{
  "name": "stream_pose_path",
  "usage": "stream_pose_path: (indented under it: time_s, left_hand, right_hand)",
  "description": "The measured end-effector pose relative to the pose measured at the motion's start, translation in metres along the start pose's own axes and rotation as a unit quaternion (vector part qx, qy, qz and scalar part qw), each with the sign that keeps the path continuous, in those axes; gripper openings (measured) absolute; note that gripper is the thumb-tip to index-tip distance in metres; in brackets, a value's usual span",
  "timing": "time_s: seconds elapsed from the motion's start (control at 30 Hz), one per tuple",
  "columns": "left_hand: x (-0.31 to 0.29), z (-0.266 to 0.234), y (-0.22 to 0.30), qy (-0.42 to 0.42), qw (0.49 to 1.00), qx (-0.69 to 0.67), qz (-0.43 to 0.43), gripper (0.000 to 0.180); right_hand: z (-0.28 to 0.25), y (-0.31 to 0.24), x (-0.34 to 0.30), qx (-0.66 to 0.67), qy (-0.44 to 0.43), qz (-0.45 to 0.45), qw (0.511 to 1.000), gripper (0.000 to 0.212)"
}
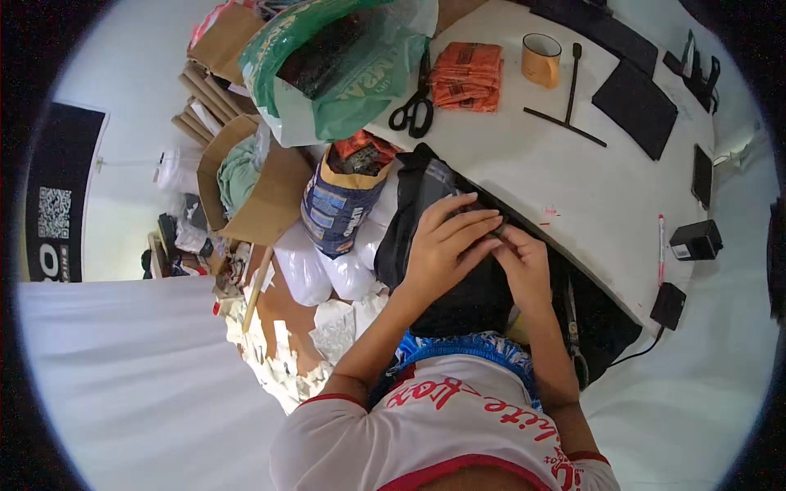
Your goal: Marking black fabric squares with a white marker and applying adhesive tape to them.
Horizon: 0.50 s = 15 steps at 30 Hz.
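Note:
My left hand (446, 252) is closed, its fingers stretched forward and pressed together over a black cloth (458, 303) that lies across my lap. Close on its right, my right hand (526, 268) pinches the dark material with thumb and forefinger. The fingertips of both hands nearly meet at the table's front edge; the exact fold between them is partly hidden. A strip of shiny dark plastic (435, 186) shows just beyond the left fingers. By my right forearm hangs a pair of metal scissors (572, 327).
On the white table (606, 196) are orange packets (467, 78), black-handled scissors (413, 114), a yellow mug (540, 64), black rods (571, 106) and a black box (694, 240). At left stand a green plastic bag (381, 82), a blue paper bag (340, 217) and a cardboard box (274, 192).

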<state>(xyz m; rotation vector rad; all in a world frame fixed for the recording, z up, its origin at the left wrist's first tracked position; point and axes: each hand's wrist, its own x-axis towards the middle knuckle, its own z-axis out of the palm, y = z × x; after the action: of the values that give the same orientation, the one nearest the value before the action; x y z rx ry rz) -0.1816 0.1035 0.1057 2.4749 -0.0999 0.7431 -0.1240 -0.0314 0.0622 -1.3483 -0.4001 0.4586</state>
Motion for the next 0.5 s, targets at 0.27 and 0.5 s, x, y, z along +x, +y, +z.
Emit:
stream_pose_path:
  time_s: [0.27, 0.5]
  left_hand:
    - [-0.003, -0.008, -0.008, 0.098, 0.974, -0.174, -0.109, 0.01]
    - [-0.053, -0.095, -0.138, 0.456, 0.847, -0.069, -0.265, 0.026]
  right_hand:
    - [-0.006, -0.025, -0.013, -0.05, -0.047, 0.012, 0.998, 0.016]
    - [-0.034, -0.001, 0.004, 0.062, 0.054, 0.084, 0.993, 0.007]
